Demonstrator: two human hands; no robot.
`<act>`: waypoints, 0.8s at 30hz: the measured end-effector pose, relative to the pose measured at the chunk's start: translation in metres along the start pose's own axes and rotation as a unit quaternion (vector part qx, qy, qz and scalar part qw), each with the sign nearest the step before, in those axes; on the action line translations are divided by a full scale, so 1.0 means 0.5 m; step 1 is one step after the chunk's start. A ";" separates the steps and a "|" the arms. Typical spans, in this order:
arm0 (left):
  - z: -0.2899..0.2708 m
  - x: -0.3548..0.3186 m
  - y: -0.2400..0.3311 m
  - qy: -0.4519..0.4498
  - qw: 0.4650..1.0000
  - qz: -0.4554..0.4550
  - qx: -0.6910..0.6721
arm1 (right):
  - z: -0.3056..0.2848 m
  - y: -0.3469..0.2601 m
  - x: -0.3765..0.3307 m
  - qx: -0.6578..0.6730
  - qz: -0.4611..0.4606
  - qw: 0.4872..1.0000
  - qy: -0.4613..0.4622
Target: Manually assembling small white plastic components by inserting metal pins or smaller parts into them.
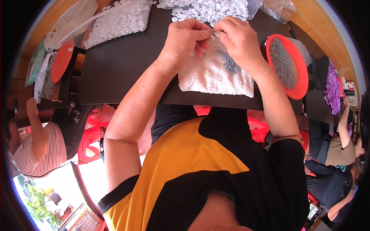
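My left hand point(187, 38) and my right hand point(239, 43) meet above a white towel point(212, 82), with thumbs and forefingers pinched together. A small whitish piece shows between the fingertips, mostly hidden, so I cannot make out its kind. Under my right hand, a small pile of thin grey metal pieces point(230, 62) lies on the towel. Just beyond both hands is a heap of small white oval plastic pieces point(210, 10).
A clear bag of white pieces point(121, 23) lies at the far left. On the right stands a red basin point(300, 73) of grey metal pieces. Purple pieces point(332, 90) lie farther right. People sit on both sides, one in a striped shirt point(42, 148) at left.
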State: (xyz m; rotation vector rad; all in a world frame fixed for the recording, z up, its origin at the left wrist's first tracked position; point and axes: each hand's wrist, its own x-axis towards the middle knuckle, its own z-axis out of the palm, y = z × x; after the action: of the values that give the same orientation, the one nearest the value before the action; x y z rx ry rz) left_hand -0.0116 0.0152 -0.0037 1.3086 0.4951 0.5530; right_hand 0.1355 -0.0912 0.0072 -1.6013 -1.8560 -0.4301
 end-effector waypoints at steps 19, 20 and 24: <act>0.013 -0.016 0.009 0.017 0.992 -0.017 -0.125 | 0.033 -0.012 -0.016 0.394 0.273 0.875 0.063; 0.013 -0.017 0.010 0.016 0.992 -0.017 -0.125 | 0.033 -0.014 -0.015 0.396 0.272 0.874 0.068; 0.014 -0.019 0.011 0.013 0.994 -0.019 -0.106 | 0.030 -0.018 -0.013 0.372 0.267 0.886 0.072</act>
State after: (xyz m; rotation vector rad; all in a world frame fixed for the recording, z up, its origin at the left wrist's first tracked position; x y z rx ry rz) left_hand -0.0150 0.0046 0.0032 1.0889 0.4678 0.5758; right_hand 0.1232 -0.0885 -0.0068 -1.3831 -1.1588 0.3685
